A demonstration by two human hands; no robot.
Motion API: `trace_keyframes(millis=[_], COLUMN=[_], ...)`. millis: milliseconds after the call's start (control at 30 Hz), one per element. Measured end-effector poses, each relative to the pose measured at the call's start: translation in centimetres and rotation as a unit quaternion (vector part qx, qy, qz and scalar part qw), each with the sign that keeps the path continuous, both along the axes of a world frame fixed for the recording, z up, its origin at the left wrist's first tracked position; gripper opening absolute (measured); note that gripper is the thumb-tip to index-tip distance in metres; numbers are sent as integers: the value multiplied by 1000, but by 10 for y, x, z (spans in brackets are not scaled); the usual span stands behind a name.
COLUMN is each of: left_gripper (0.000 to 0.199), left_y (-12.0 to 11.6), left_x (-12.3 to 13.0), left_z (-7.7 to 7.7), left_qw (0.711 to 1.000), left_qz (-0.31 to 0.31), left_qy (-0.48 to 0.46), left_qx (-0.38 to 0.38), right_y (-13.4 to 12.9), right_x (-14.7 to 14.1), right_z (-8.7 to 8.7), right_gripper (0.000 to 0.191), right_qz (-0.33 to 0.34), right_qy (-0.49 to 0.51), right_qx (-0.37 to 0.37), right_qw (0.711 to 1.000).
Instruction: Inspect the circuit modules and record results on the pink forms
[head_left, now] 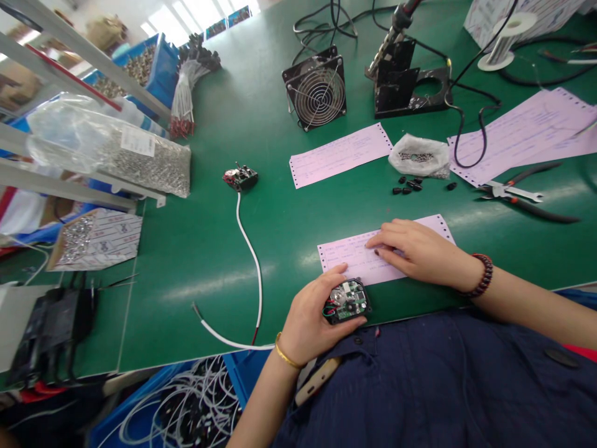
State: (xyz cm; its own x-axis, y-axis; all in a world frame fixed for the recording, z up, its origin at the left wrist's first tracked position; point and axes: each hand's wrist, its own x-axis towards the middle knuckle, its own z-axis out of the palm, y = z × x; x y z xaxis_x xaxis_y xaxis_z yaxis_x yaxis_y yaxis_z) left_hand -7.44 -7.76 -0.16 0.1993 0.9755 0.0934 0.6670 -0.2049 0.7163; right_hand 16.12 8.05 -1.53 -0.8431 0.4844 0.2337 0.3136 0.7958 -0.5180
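Note:
My left hand (pixel 311 317), with a gold bangle at its wrist, grips a small black housing with a green circuit board (pixel 349 300) and red and green wires inside, close to the table's front edge. A white cable (pixel 233 342) comes out from under that hand to the left and ends in a bare tip. On a pink printed sheet (pixel 342 252) rests my right hand (pixel 410 249), its fingers stretched out over the paper and nothing visible in them. A second circuit assembly (pixel 240 177) with its own white cable lies farther left.
Beyond the hands are a fan (pixel 317 90), a soldering iron stand (pixel 405 81), a solder spool (pixel 508 40), black small parts (pixel 407 185) and cutting pliers (pixel 536 193). Bags of metal parts (pixel 149 155) lie left. A blue bin of white cables (pixel 186 398) stands below the edge.

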Motion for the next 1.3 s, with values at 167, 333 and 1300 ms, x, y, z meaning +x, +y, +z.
trace_keyframes(millis=[167,333,1300], left_gripper=[59,58,57], left_y=[0,0,4], left_x=[-1,1,3], left_z=[0,2,2], left_qw=[1000,1000,1000], left_qz=[0,1,-7], left_qy=[-2,-3,22], left_qx=[3,5,19], right_y=[0,0,1], right_x=[0,0,1], right_z=[0,0,0], right_gripper=[21,22,24], right_qz=[-1,-2,-1], right_qy=[-3,-1,-10], right_qx=[-7,-7,-20], right_qw=[1000,1000,1000])
